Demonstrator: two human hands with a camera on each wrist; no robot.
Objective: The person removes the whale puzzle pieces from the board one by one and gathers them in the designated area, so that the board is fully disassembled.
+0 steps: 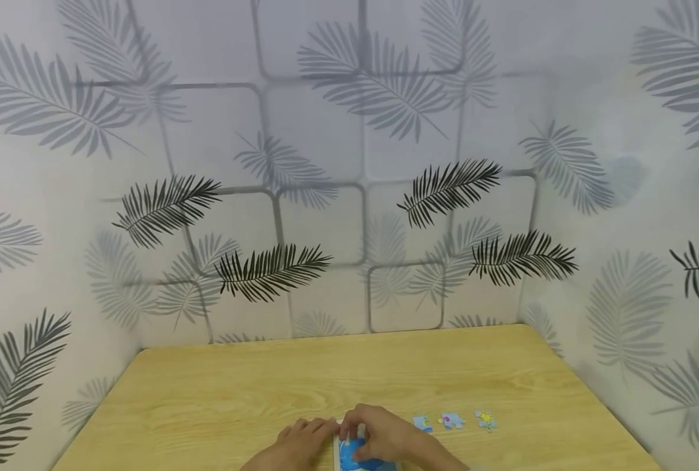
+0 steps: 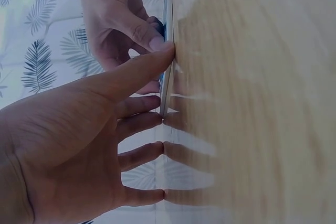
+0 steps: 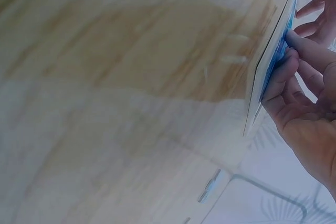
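Lying flat on the tabletop (image 1: 220, 399), a thin, pale-rimmed puzzle board (image 1: 336, 458) with a blue picture (image 1: 368, 465) sits between the person's two hands, at the bottom edge of the head view, which crops its near part.

The right hand (image 1: 384, 435) arches over the board from the right, its wrist raised and its fingers bent downward. Thumb and fingertips reach the blue surface, the thumb apart from the forefinger in the head view; whether a piece is pinched between them I cannot tell.

The left hand (image 1: 302, 443) comes in from the left, back upward and palm raised off the wood. Its fingers are spread and mostly straight, with nothing grasped. In the left wrist view the thumb's tip meets the board's edge, the nearer fingers reach down by the board's end, and the outer two fingers stand with their tips on the tabletop, well apart from each other.

To the right of the right hand lie three loose pieces, spaced in a row: a blue piece (image 1: 422, 423) nearest, then a pale blue piece (image 1: 452, 420) with a pink mark, then a piece with a yellow sun (image 1: 486, 419).

Behind the tabletop rises a pale wall (image 1: 320, 144) patterned with grey and black leaves.
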